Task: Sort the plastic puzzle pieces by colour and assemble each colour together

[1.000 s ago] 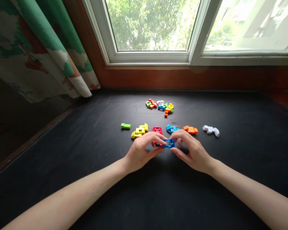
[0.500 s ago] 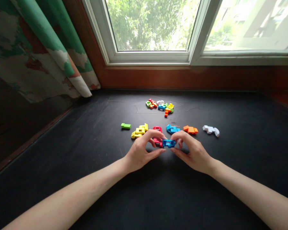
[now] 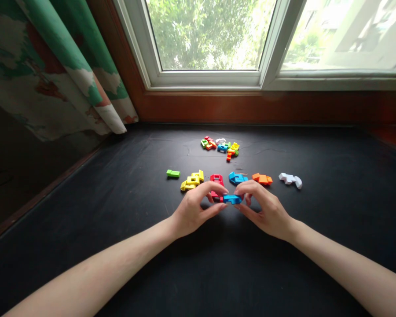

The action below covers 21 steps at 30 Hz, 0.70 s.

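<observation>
A bright blue plastic puzzle piece (image 3: pixel 232 199) is pinched narrowly between the left hand (image 3: pixel 193 213) and right hand (image 3: pixel 265 211), near the middle of the black ledge (image 3: pixel 333 220), its ends partly hidden by fingertips. A red plastic piece (image 3: pixel 217 182) behind is partly blocked by the left hand; a small mixed heap of coloured pieces (image 3: pixel 219 147) lies beyond, toward the window edge.

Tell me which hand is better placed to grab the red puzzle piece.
Left, probably: the left hand sits right beside the red puzzle piece, its fingers just in front of it. The right hand is on the far side of the blue piece that both hands seem to be gripping.
</observation>
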{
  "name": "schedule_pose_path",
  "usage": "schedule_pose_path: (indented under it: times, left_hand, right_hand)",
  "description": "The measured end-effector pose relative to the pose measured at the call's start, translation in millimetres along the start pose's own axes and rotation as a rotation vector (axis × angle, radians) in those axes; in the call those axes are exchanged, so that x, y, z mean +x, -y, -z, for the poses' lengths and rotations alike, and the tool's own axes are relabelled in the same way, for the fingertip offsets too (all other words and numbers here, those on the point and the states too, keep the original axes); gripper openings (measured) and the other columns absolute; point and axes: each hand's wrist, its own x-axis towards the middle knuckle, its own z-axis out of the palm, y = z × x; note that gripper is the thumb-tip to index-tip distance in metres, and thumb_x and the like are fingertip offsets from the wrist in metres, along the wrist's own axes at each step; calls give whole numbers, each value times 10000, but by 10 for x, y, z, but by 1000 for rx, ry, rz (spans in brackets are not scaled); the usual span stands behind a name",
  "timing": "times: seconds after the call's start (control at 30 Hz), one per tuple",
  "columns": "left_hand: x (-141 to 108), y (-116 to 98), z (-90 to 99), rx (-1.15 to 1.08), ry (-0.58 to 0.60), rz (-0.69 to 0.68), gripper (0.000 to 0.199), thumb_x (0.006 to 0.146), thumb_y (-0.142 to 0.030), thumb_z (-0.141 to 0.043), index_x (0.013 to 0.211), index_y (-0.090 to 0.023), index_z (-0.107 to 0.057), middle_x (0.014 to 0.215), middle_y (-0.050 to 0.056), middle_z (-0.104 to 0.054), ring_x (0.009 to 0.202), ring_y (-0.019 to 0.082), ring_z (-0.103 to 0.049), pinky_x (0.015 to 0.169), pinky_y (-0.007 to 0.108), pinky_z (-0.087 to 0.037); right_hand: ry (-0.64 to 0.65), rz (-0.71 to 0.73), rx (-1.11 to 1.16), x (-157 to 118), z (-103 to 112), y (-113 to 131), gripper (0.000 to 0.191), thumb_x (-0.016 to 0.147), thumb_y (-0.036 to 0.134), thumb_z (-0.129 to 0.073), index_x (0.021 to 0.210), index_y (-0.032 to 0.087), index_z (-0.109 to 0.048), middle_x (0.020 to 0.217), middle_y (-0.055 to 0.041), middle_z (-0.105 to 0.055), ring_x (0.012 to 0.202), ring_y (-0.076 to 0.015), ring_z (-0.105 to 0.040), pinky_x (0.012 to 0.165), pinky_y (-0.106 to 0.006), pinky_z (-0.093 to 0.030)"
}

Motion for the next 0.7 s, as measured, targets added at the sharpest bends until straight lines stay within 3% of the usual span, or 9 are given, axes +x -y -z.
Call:
schedule_pose_path:
  times: [0.27, 0.7]
  left_hand:
    - [8, -11, 15, 13, 28, 10, 142, 883, -204, -662, 1015, -158, -642, 989, 57, -724, 869, 156, -677, 782, 251, -568]
    - [-16, 5, -10, 1, -28, -41, 216, 847, -160, -706, 1048, -168, -626, 1004, 63, -712, 876, 156, -666, 721, 238, -549]
  right_hand:
    - [7, 7, 13, 11, 0, 0, 261, 919, 63, -563, 1106, 237, -509, 1044, -64, -584, 796, -146, -592, 623, -242, -514]
    - [1, 2, -8, 20, 6, -5, 255, 902, 61, -585, 1070, 236, -507, 1040, -57, -575, 728, -131, -552, 615, -245, -508]
